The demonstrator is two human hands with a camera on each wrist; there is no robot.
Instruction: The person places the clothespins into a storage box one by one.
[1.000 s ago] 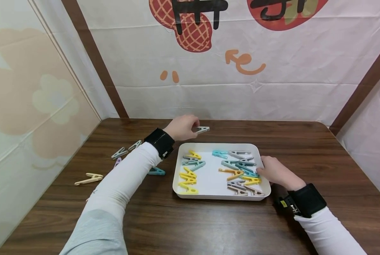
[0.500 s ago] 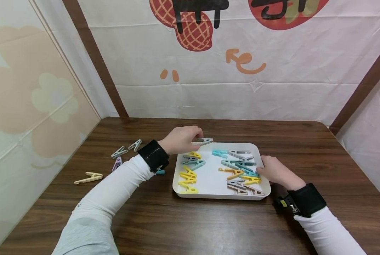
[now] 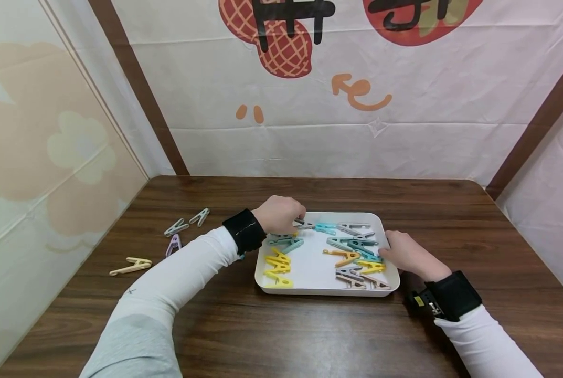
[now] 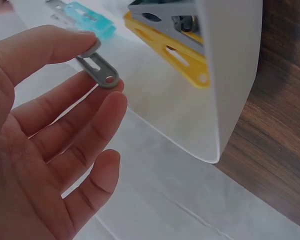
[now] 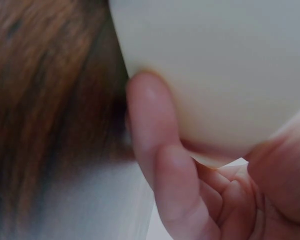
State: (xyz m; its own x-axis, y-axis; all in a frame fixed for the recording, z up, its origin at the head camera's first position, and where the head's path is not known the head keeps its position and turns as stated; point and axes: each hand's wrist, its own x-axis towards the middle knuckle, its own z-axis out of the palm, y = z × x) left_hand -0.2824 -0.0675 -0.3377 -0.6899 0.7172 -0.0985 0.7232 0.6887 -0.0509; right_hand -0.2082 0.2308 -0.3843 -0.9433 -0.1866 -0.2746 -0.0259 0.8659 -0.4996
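In the head view my left hand point(image 3: 279, 214) is over the back left of a white tray point(image 3: 319, 291). It pinches a grey clothespin point(image 4: 104, 72) between thumb and fingers, as the left wrist view shows close up. Beside it in the tray are a yellow clothespin point(image 4: 177, 57) and a grey clothespin point(image 4: 162, 17) at the left wall, and a turquoise clothespin point(image 3: 326, 227). My right hand point(image 3: 411, 253) grips the tray's right edge; in the right wrist view its fingers point(image 5: 152, 110) curl against the tray's outer wall. Several yellow clothespins point(image 3: 278, 266) line the tray's left side.
Several mixed clothespins lie along the tray's right half, among them an orange clothespin point(image 3: 344, 257). On the wooden table point(image 3: 286, 336), left of the tray, are a cream clothespin point(image 3: 131, 265), a purple clothespin point(image 3: 173, 244) and pale clothespins point(image 3: 176, 227). A printed curtain point(image 3: 309, 147) hangs behind.
My left hand has come down and toward me with the grey clothespin, from behind the tray to inside its back left part. My right hand has stayed at the tray's edge.
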